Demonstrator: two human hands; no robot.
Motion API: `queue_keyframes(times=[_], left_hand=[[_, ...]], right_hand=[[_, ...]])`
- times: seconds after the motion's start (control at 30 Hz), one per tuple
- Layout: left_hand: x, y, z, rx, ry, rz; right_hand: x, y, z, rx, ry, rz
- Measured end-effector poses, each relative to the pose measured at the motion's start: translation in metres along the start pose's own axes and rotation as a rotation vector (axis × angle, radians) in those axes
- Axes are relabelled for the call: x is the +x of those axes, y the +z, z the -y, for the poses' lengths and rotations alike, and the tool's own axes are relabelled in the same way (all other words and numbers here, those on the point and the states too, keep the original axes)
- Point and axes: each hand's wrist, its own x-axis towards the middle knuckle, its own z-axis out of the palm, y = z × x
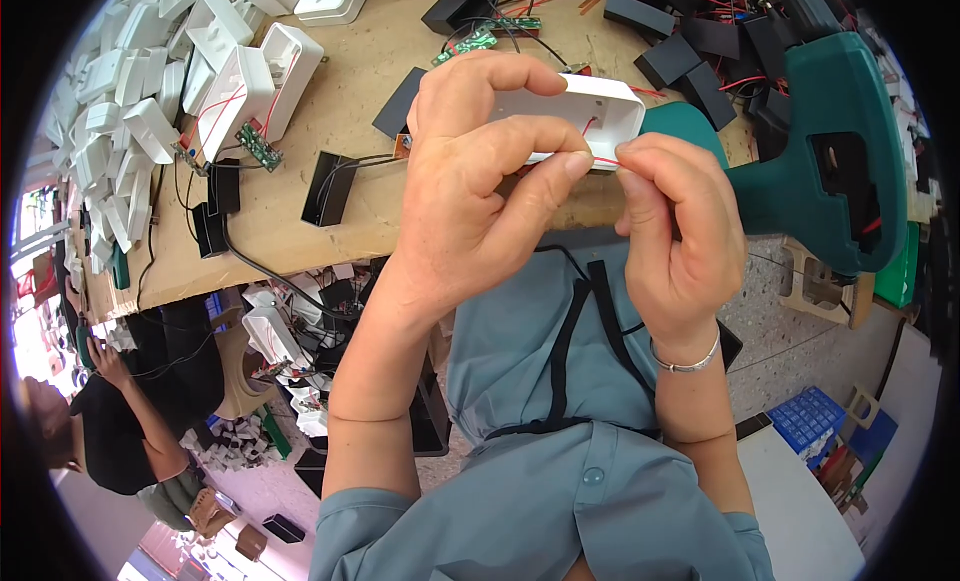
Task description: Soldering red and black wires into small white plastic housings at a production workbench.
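Observation:
A short stretch of red wire [606, 162] runs between my two hands. My left hand [470, 171] is closed, thumb and index fingertip pinching one end of that stretch. The other end sits between the thumb and index finger of my right hand [685, 216], which has a bracelet at the wrist. Just behind the wire, a white plastic housing [615, 106] lies open side up at the table edge, with red wire inside it. My left fingers partly cover the housing; whether they also grip it I cannot tell.
White housings [120, 91] are heaped at the left. Black boxes with cables, among them a small upright box [328, 189], lie nearer. Green circuit boards [465, 46] and more black boxes [705, 91] are at the back. A green power tool [840, 151] stands right. Another person [130, 411] works at far left.

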Motion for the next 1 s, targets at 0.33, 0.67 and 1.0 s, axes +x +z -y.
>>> queue_keyframes(times=[0.33, 0.67, 1.0], left_hand=[[0.001, 0.003, 0.003, -0.068, 0.024, -0.053], [0.002, -0.003, -0.001, -0.1, -0.031, 0.051], [0.012, -0.004, 0.007, 0.129, 0.17, -0.022]], right_hand=[[0.003, 0.0, 0.005, 0.011, 0.029, 0.029], [0.007, 0.002, -0.007, -0.064, -0.244, -0.055], [0.001, -0.019, 0.012, -0.021, -0.086, 0.015]])
